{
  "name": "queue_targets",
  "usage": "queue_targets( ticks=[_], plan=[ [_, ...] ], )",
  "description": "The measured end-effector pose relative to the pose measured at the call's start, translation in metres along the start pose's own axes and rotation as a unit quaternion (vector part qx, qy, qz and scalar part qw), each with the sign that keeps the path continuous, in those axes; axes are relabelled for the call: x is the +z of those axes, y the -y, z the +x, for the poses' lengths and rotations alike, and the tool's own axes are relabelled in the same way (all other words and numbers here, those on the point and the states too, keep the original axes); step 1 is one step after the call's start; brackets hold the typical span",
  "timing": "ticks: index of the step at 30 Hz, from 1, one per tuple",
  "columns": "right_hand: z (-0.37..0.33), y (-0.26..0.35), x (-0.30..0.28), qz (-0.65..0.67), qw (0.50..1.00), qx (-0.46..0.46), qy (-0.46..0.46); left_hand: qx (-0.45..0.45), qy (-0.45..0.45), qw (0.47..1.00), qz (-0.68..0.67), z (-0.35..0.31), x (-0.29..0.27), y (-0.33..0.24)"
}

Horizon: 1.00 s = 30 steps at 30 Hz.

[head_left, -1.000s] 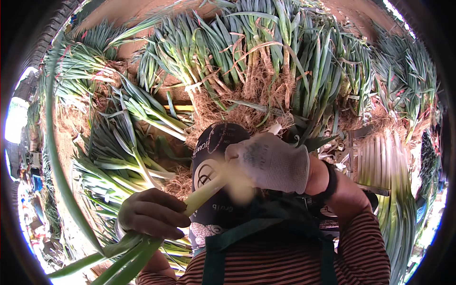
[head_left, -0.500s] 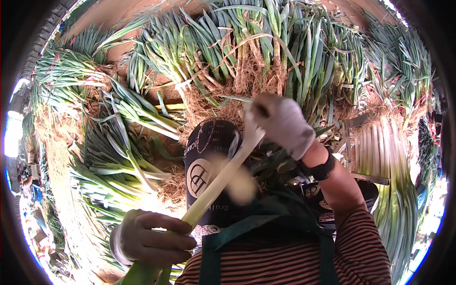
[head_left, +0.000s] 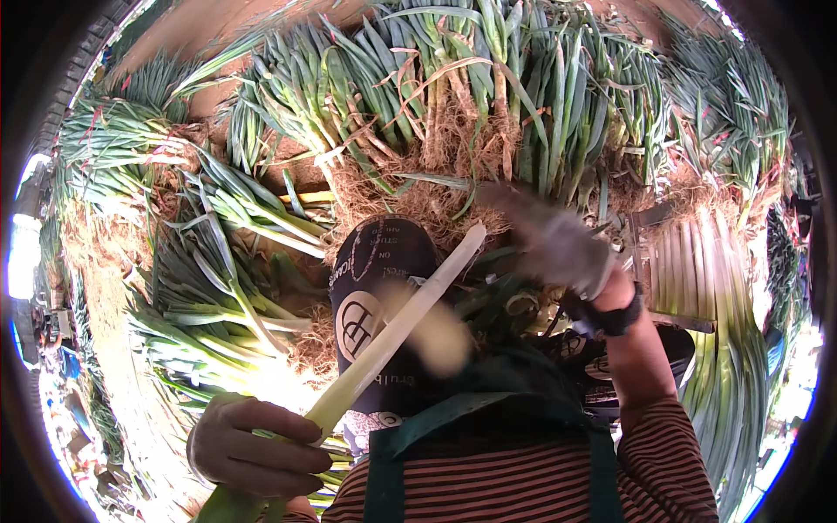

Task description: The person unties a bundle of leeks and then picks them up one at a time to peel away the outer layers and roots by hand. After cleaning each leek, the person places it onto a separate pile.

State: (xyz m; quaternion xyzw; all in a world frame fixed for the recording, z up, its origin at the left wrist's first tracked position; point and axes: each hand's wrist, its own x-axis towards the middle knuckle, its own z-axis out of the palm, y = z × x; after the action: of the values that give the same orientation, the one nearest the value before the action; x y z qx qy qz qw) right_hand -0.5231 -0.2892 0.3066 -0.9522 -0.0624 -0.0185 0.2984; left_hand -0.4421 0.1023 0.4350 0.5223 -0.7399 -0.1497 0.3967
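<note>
Currently, my gloved left hand (head_left: 257,444) is wrapped around a long stalk (head_left: 397,327) at the near left, about where white gives way to green. The stalk slants from near left to far right above a dark trouser leg (head_left: 384,253). Its white end is unsupported and shows no root tuft; its green leaves (head_left: 228,507) run toward the near edge of the view.

My gloved right hand (head_left: 562,240) is just beside the white end, on its far right. It is blurred: I cannot tell whether its fingers are spread or closed, or whether they hold anything. A dark wristband (head_left: 621,314) sits behind it.

Surroundings: rooted bunches (head_left: 462,96) at the far side, loose stalks (head_left: 218,322) at the left, and a row of pale stalks (head_left: 702,270) at the right, with a narrow bar (head_left: 686,323) near its white part.

Caution: the following faults are possible.
- Slip or rotation: only one hand visibly grips the stalk, and glove fabric on a smooth surface may give little friction.
- Snapping or bruising: a sideways knock from my right hand would load the long unsupported length.
- Snagging: the free end could catch the roots of the rooted bunches if lifted carelessly away from me.
- Leaf tearing: excessive squeezing by my left hand could crush the softer green part.
</note>
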Motion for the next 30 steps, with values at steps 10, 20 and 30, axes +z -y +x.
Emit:
queue_targets(
  ticks=[10,20,30],
  plan=[
    [0.008,0.02,0.03,-0.075,0.978,-0.036,-0.192,-0.179,-0.537,0.783,-0.259,-0.011,0.084,0.024],
    [0.01,0.075,-0.001,0.031,0.988,0.014,-0.149,-0.302,-0.701,0.625,-0.163,-0.021,0.117,0.049],
    [0.041,0.093,0.009,-0.003,0.983,-0.182,0.0,-0.2,-0.526,0.819,-0.109,-0.021,0.094,0.04]
  ],
)
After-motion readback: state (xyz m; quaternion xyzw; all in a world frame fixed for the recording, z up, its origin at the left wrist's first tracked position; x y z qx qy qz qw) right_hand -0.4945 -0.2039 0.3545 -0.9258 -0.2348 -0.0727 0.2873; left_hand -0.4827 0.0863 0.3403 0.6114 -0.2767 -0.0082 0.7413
